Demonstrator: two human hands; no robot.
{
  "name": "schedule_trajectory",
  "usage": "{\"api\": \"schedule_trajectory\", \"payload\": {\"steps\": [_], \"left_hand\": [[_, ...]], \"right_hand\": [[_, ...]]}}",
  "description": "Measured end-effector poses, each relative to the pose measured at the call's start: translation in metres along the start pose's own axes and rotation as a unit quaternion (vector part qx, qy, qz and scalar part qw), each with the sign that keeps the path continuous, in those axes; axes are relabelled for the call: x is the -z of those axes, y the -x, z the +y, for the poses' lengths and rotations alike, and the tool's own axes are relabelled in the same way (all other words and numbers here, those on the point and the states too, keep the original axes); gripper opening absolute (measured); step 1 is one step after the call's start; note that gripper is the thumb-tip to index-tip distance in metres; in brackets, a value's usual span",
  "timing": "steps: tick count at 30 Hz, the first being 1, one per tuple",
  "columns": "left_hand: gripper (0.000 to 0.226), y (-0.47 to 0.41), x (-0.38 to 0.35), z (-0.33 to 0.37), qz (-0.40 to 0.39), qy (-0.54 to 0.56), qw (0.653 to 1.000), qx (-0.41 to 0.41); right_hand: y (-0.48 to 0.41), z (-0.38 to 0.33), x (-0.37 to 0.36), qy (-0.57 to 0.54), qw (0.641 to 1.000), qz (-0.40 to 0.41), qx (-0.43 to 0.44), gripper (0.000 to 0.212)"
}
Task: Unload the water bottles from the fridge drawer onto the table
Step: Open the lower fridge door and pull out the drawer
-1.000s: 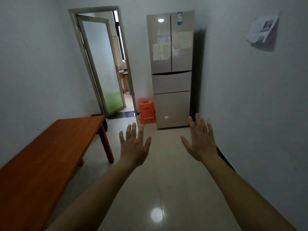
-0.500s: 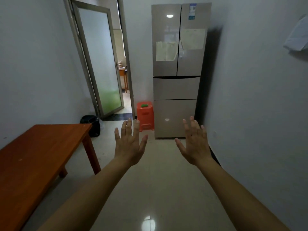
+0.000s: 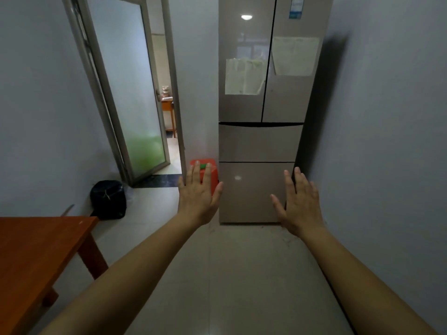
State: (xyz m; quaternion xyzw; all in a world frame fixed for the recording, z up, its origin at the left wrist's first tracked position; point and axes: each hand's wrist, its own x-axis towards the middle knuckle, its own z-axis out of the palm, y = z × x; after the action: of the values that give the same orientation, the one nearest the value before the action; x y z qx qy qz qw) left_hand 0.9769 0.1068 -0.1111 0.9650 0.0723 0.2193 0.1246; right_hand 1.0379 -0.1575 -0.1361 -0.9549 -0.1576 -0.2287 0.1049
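A tall beige fridge [image 3: 263, 97] stands against the far wall, all doors closed. Its two drawers, the upper drawer [image 3: 260, 142] and the lower drawer [image 3: 251, 189], are shut, so no water bottles show. The reddish wooden table [image 3: 36, 252] is at the lower left with a bare top. My left hand [image 3: 199, 195] and my right hand [image 3: 298, 201] are stretched out in front of me, fingers straight and spread, holding nothing. Both hover short of the fridge without touching it.
An orange plastic stool [image 3: 205, 171] with something green on top stands left of the fridge, partly behind my left hand. A black bag [image 3: 108, 199] sits on the floor by the open glass door [image 3: 125, 93]. A wall runs close along the right.
The view has moved closer to the fridge, which now looks larger. The table has slid toward the lower left. Both hands stay spread and empty.
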Motion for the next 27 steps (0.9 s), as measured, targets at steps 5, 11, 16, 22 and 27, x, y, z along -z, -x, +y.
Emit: {"api": "schedule_trajectory", "payload": {"steps": [5, 11, 16, 22, 27], "left_hand": [[0.068, -0.107, -0.073, -0.006, -0.024, -0.009, 1.0, -0.005], [0.075, -0.263, -0.167, -0.004, -0.052, 0.0, 0.998, 0.021], [0.085, -0.384, -0.213, -0.008, -0.076, 0.001, 0.996, 0.037], [0.085, -0.487, -0.266, -0.039, -0.08, 0.034, 0.994, 0.071], [0.086, -0.576, -0.334, -0.076, -0.096, 0.081, 0.986, 0.108]], "right_hand": [[-0.099, 0.042, -0.073, -0.007, 1.0, -0.003, -0.012, 0.083], [-0.247, 0.094, -0.17, -0.03, 0.999, -0.03, -0.011, 0.081], [-0.384, 0.119, -0.217, -0.046, 0.997, -0.056, 0.026, 0.082], [-0.495, 0.118, -0.287, -0.046, 0.992, -0.101, 0.056, 0.08], [-0.571, 0.112, -0.357, -0.03, 0.991, -0.12, 0.057, 0.077]]}}
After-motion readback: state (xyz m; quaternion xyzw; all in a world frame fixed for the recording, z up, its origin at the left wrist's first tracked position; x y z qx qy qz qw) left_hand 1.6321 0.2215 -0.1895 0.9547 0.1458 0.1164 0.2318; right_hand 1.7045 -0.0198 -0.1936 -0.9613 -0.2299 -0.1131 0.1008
